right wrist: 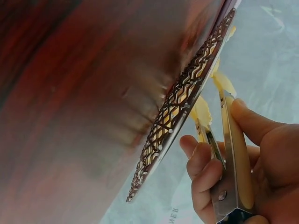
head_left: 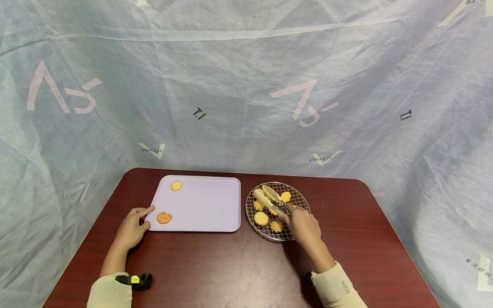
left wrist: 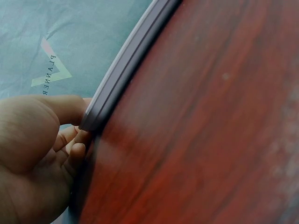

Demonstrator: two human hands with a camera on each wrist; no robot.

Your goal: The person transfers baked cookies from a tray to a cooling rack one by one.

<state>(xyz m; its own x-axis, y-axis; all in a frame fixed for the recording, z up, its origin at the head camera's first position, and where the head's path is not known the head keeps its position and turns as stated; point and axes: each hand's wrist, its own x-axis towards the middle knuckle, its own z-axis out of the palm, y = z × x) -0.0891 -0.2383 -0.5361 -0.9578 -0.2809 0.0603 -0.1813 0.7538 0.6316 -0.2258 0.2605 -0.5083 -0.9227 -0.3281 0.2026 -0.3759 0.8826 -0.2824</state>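
Observation:
My left hand (head_left: 132,229) holds the lilac tray (head_left: 204,205) at its front left corner, with thumb and fingers at the rim. On that tray lie a pretzel-shaped cookie (head_left: 164,217) near the front left and a round pale cookie (head_left: 176,185) at the back left. My right hand (head_left: 304,224) grips metal tongs (right wrist: 233,163) with cream-coloured tips. Those tips are spread over the left back part of a round wire rack (head_left: 285,234) that bears several cookies. Whether a cookie sits between the tips I cannot tell.
On the rack are a round flat cookie (head_left: 261,218), a swirled cookie (head_left: 276,226) and others, some hidden by the tongs and hand. Tray and rack stand side by side on a dark red wooden table (head_left: 215,269). A grey printed cloth (head_left: 239,85) hangs behind.

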